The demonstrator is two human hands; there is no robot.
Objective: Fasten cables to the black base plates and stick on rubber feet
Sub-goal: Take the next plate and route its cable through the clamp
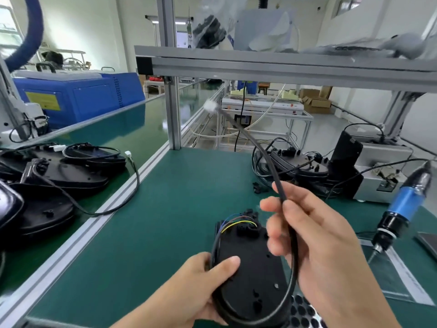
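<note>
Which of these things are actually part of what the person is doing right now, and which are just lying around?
In use:
black base plate, held by left hand
black cable, gripped by right hand
rubber feet sheet

Lying about:
blue electric screwdriver
stacked plates
blue machine

Left hand [201, 278] grips the near-left edge of a black base plate [250, 275], thumb lying on its top face, plate held above the green bench mat [165, 221]. Right hand [314, 235] pinches the black cable [262, 157], which loops round the plate's right rim and rises to a white connector [211, 106]. Coloured wires [236, 221] cross the plate's far end. Blue electric screwdriver [402, 209] hangs at right. Stacks of finished plates [71, 171] sit left; more plates [298, 162] lie at far right.
</note>
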